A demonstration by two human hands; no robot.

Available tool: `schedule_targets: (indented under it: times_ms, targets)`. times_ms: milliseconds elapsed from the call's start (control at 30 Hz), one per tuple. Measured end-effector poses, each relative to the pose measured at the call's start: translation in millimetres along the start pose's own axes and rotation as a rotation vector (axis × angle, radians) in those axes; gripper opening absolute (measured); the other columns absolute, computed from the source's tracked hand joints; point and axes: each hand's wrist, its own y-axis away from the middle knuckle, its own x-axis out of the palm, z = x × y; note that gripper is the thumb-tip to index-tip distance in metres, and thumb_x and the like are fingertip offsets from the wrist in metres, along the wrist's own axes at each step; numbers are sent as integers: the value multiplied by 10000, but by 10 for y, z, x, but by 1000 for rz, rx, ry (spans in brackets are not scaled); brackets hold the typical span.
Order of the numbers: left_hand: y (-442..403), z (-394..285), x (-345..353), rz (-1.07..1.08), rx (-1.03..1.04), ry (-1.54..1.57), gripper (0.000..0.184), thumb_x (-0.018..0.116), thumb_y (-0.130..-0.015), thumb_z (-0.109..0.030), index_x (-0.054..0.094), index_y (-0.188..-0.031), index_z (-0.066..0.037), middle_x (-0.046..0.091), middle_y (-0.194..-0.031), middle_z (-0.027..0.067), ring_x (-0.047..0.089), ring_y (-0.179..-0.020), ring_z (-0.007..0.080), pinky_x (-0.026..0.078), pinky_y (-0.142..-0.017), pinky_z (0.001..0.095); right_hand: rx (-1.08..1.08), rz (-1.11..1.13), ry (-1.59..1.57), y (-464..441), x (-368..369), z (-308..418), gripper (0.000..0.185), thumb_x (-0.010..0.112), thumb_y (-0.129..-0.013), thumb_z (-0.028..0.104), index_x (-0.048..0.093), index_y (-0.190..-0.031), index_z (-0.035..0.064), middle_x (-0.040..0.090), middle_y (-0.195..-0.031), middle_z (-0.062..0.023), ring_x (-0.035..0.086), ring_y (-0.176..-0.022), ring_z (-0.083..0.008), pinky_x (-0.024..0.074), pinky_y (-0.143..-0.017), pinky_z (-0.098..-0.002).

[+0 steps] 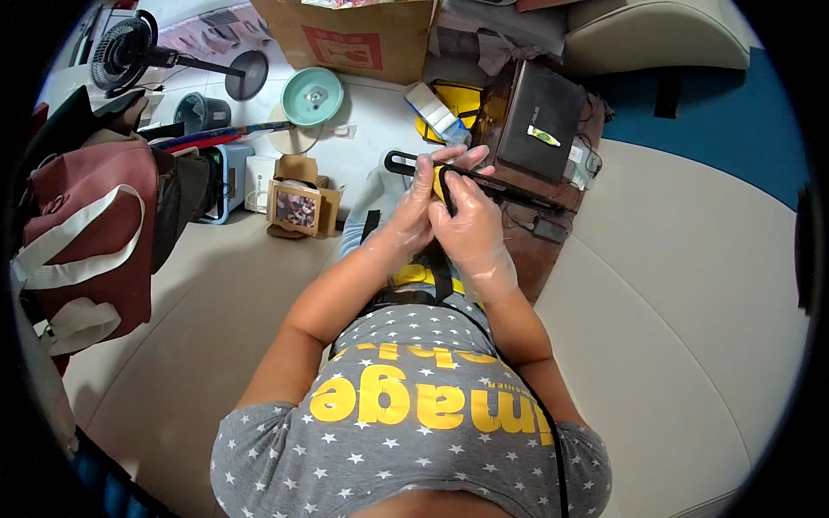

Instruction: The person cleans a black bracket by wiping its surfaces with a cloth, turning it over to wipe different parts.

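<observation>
Both of my hands wear clear plastic gloves and meet in front of my lap. A long black bar with a slotted, rounded end runs across them, slanting down to the right. My left hand is wrapped about the bar near its slotted end, thumb up and fingers behind it. My right hand pinches a small yellow-and-black piece against the bar, between the two palms. Whether that piece is part of the bar is partly hidden by my fingers.
A closed black laptop with a small tube lies on a wooden table. Left are an open cardboard box, a green basin, a fan and a maroon bag. A large carton stands ahead.
</observation>
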Motion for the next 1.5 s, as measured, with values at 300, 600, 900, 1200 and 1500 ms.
schedule_targets:
  times_ms: [300,600,900,1200,1500]
  targets:
    - [-58,69,-66,-45,94,67,458,440,-860,-504,500,-1073,-104,382,-1356,98,390,-1232,353,384,-981,490,98,30,297,51,-166,-38,300,575,-738,155,617,-1007,28,626,-936,-159,612,-819,-341,503,-705,-401]
    - [-131,-413,-114,-221,159,-16,496,440,-869,-519,484,-1079,-72,461,-1269,111,414,-1211,358,428,-910,548,-108,-232,167,189,-337,-386,241,576,-707,105,609,-931,20,610,-817,-154,604,-691,-363,498,-640,-435]
    - [-169,-589,-452,-368,138,371,456,352,-924,-482,541,-960,-69,574,-1145,100,504,-1119,326,440,-868,536,189,-477,-239,233,-546,-821,322,565,-795,74,523,-1072,-84,608,-941,-160,589,-844,-224,464,-788,-334]
    - [-150,-580,-415,-291,210,353,454,421,-882,-496,531,-950,-61,581,-1122,103,533,-1082,324,477,-848,527,183,-306,-1021,267,-625,-696,302,511,-856,115,530,-1115,-38,577,-1014,-53,535,-909,-123,426,-838,-261]
    - [-148,-581,-449,-248,248,322,455,450,-860,-510,549,-969,-80,588,-1124,85,546,-1065,312,496,-818,507,208,-376,-917,297,-589,-774,384,558,-851,202,505,-1140,-46,609,-987,-106,588,-920,-181,469,-841,-302]
